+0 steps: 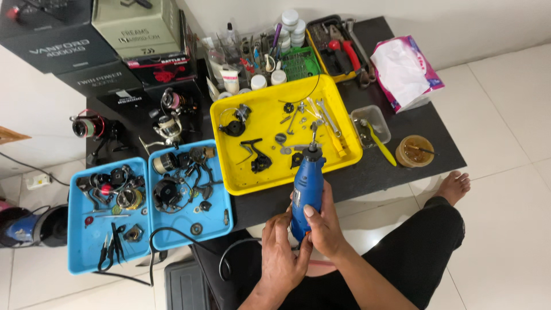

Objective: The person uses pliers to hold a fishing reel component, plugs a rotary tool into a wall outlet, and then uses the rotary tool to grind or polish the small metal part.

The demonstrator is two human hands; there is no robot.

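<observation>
Both hands clasped round blue plastic corded rotary tool [307,189]: right hand [326,227] gripping body, left hand [281,252] wrapped at base. Apparently readying it above yellow plastic tray [221,143]; steady aim needed.

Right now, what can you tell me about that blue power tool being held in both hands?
The blue rotary tool is a slim handheld cylinder, plastic-looking, with a black collar and a thin metal bit at its tip. It is held nearly upright in the picture, tip pointing away over the near edge of the yellow tray. The right hand wraps its lower body, thumb on the front; the left hand touches its base, where an orange part shows. Whether it is running cannot be told.
</observation>
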